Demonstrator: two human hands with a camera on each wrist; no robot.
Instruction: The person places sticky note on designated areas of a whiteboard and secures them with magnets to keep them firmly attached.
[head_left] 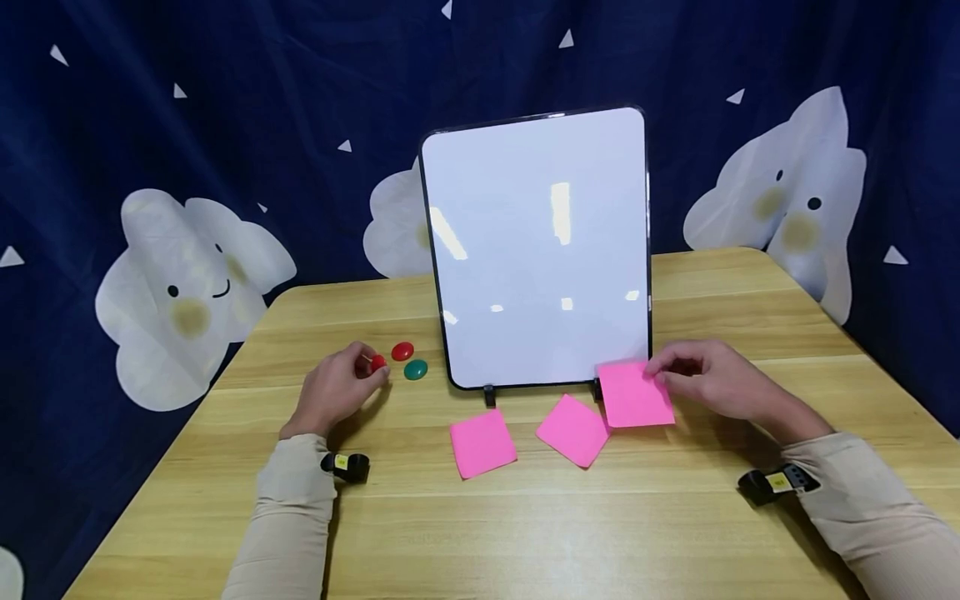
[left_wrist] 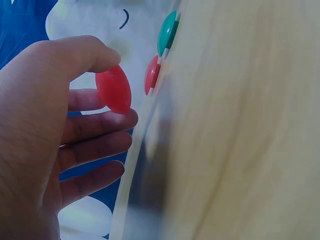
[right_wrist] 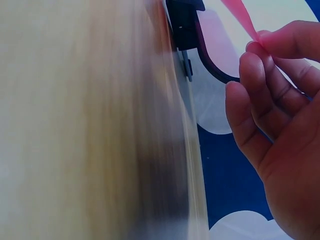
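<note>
Whiteboard (head_left: 525, 250) upright on counter (head_left: 570, 542), leaning slightly back, glare patches on its face. Two black feet at its lower edge: left foot (head_left: 490, 397) in plain sight, right foot (head_left: 597, 389) partly hidden.

Left hand (head_left: 335, 387): clamped on red disc (head_left: 378, 363), thumb against one edge, fingers opposite. Left wrist view shows the disc clear of the counter, remaining fingers extended loosely. Position: left of the whiteboard. Second red disc (head_left: 402, 351) and green disc (head_left: 416, 369) lie on the counter just beside each other, between this hand and the whiteboard.

Right hand (head_left: 712, 379): pinches pink note (head_left: 636, 400) by its upper right corner, thumb against fingertips. Note is in front of the whiteboard's lower right corner; contact with the face cannot be told. Its lower left corner overlaps, in head view, the edge of the middle note (head_left: 573, 431).

Middle note lies on the counter, turned cornerwise, before the whiteboard; left note (head_left: 483, 443) lies near it, apart, below the left foot.

Hands well apart, one either side of the whiteboard. Beige sleeves (head_left: 288, 517) on both arms. Behind: dark blue curtain (head_left: 300, 83) with white clouds (head_left: 161, 267).
</note>
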